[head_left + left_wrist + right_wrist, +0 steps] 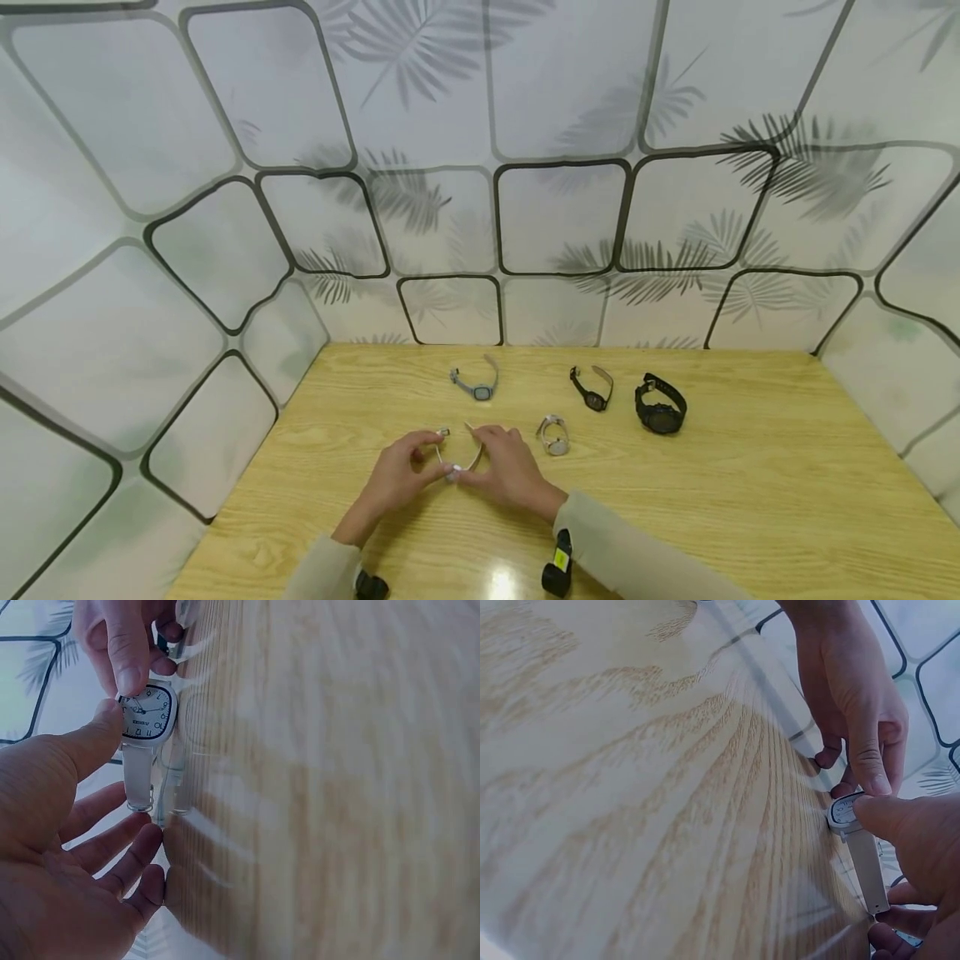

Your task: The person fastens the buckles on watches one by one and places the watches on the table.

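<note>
A white wristwatch (453, 474) with a rounded-square dial stands on its edge at the table, between both hands, its strap unfastened and curving away on either side. My left hand (401, 471) holds it with the thumb at the case and the fingers by the buckle half of the strap (138, 776). From the other side my right hand (512, 468) grips it, thumb on the case and fingers by the holed strap end (874, 881). Both thumbs meet close together at the dial (146, 712). Just right of my right hand lies a light-coloured watch (557, 446).
Farther back on the wooden table (750, 467) lie a grey-blue watch (482, 391), a slim black watch (595, 401) and a bulky black watch (662, 418). A patterned cloth wall (555, 308) rises along the table's back edge and sides.
</note>
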`<state>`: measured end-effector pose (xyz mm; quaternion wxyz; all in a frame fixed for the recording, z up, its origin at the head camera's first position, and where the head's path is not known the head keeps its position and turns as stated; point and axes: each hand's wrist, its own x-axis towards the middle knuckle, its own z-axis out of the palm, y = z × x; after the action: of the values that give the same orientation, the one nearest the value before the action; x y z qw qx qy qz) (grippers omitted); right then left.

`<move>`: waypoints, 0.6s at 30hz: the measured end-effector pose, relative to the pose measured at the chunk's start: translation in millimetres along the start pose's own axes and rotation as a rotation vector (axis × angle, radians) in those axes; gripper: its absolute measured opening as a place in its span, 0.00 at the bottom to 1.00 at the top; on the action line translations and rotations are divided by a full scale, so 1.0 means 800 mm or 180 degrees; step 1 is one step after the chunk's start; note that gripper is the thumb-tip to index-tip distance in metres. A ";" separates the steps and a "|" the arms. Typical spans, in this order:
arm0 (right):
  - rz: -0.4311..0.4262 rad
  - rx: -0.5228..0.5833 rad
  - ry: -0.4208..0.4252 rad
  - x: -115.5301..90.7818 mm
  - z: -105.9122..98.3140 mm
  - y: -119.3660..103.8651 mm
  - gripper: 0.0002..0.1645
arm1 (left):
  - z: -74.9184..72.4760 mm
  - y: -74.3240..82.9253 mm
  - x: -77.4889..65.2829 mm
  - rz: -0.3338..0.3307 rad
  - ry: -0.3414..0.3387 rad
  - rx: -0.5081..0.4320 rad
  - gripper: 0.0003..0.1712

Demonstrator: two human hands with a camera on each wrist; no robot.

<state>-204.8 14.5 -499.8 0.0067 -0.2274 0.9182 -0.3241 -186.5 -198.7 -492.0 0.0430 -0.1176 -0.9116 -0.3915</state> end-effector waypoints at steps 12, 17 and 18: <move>-0.0040 0.0089 0.0052 0.000 0.000 0.001 0.45 | 0.006 0.003 0.000 0.0004 0.0013 -0.0420 0.22; -0.0018 0.0147 0.0051 0.000 -0.001 0.001 0.46 | 0.007 0.004 0.000 -0.0079 0.0068 -0.0526 0.21; -0.0009 0.0165 0.0053 -0.001 -0.001 0.001 0.46 | 0.007 0.004 0.001 -0.0097 0.0071 -0.0558 0.21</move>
<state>-205.0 15.7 -500.0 0.0045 -0.2257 0.9092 -0.3498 -186.1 -192.2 -493.6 0.0368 -0.1027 -0.8750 -0.4718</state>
